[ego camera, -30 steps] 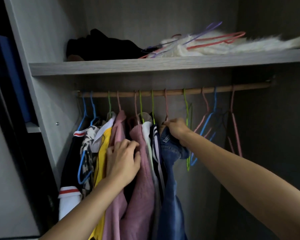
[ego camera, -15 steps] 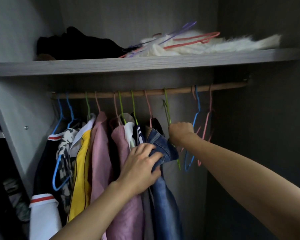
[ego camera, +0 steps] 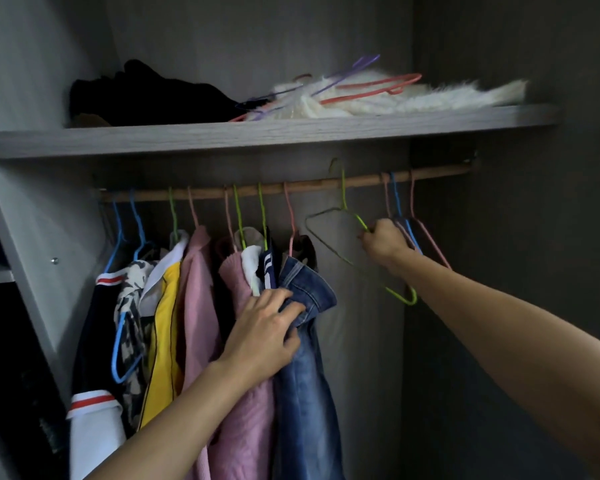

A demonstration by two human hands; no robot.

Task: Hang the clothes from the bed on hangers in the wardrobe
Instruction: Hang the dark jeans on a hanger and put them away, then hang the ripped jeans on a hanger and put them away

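Right grip (ego camera: 383,242), 3 o'clock, clamps the green hanger (ego camera: 400,296), apparently to free it. Left grip (ego camera: 267,334) clutches jeans (ego camera: 305,375), clearing room.

- Left arm enters from the bottom edge, left of centre, with the bare forearm angling up and right.
- My left hand (ego camera: 267,327) sits mid-frame, back of it facing me, fingers and thumb pinching a fold of the denim garment (ego camera: 305,393).
- Right arm runs in from the lower right edge, stretched out up and left.
- Right hand (ego camera: 383,242) is right of centre, fist curled round the green hanger (ego camera: 361,222) wire.
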